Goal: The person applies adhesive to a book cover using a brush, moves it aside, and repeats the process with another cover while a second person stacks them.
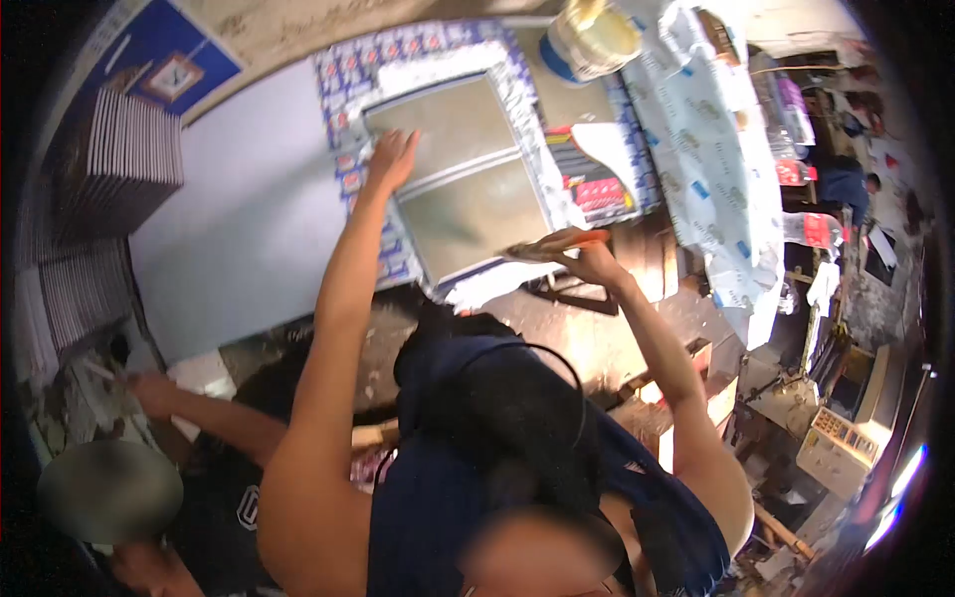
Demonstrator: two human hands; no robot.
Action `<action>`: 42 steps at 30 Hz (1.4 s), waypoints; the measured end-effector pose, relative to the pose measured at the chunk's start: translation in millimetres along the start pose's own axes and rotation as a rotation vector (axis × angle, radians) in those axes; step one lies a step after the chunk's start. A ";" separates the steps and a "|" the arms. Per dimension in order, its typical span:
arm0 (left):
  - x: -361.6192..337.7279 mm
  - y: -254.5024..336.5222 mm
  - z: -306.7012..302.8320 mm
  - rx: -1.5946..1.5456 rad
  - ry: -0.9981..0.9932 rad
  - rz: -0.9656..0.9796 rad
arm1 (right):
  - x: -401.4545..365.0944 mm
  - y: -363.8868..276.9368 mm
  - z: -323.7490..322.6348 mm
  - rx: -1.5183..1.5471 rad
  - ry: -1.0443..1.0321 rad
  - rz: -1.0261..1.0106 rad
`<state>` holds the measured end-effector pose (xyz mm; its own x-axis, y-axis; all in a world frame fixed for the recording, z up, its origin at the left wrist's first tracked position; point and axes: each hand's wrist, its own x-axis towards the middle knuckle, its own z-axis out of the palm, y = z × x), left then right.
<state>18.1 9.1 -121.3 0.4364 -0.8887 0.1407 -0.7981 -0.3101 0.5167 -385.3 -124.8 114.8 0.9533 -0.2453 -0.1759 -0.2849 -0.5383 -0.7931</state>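
Note:
My right hand (594, 261) is closed round the orange handle of a brush (537, 251), whose bristles lie at the lower right edge of a grey-brown board (473, 219). My left hand (394, 159) rests with fingers apart at the upper left edge of a second such board (445, 124), holding nothing. The two boards lie side by side with a thin pale strip between them, on a printed blue-and-white sheet (343, 111) smeared with white. Beyond them a white tub (587, 45) holds a cream-coloured substance.
A stack of boards (134, 149) stands at the left on a pale panel (239, 219). Printed plastic sheeting (696, 169) drapes at the right, near bottles with red labels (816, 230). A co-worker sits at lower left, a hand (151, 395) by more stacks; another person (846, 189) is far right.

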 end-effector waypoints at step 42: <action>-214.6 239.9 -65.7 0.115 -0.090 -0.482 | 107.0 -52.9 -73.4 -0.543 0.369 -0.527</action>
<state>-239.7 147.7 27.9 0.7332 -0.6591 -0.1671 -0.5571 -0.7232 0.4081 -275.5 -181.8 180.7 0.9081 -0.0501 0.4158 0.0901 -0.9462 -0.3109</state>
